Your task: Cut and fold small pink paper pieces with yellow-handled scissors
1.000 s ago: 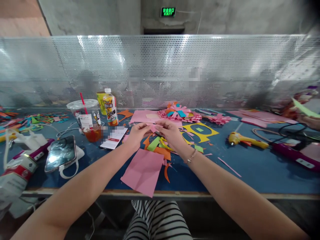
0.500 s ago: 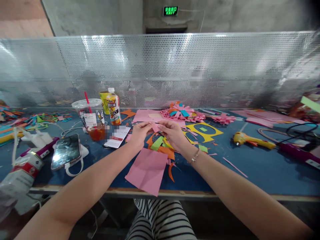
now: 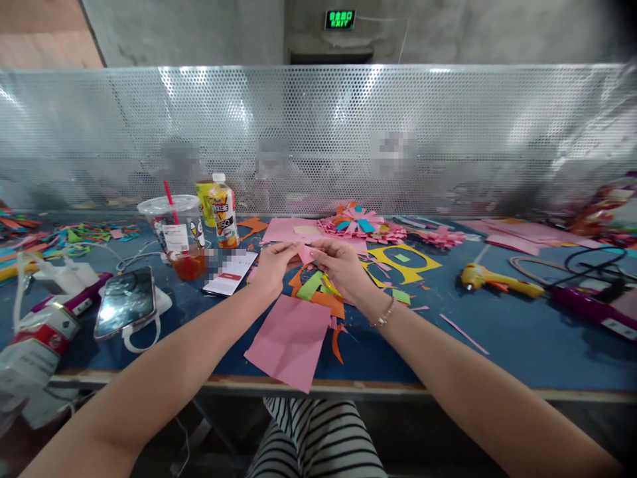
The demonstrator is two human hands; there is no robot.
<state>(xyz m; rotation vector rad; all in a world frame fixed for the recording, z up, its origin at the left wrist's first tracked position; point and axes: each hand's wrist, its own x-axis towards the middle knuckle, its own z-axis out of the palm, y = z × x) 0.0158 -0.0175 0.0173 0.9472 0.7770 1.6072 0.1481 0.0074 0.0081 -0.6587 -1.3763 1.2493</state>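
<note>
In the head view, a small pink paper piece (image 3: 305, 253) is pinched between the fingertips of the left hand (image 3: 273, 269) and the right hand (image 3: 343, 269), raised over paper scraps; it is probably gripped from both sides for steadiness. Nearer than the grip, a pink paper sheet (image 3: 288, 340) is laid flat, presumably for easy reach. Beyond the grip, a pink paper flower (image 3: 358, 226) is set, perhaps out of harm's way. Left of the grip, amber drink (image 3: 188, 267) is held low in a clear plastic cup (image 3: 172, 222) with a red straw (image 3: 170, 200). Beside it a white-capped drink bottle (image 3: 223, 212) is stood, its fill masked by the label; behind, a yellow container's (image 3: 205, 202) contents are hidden.
</note>
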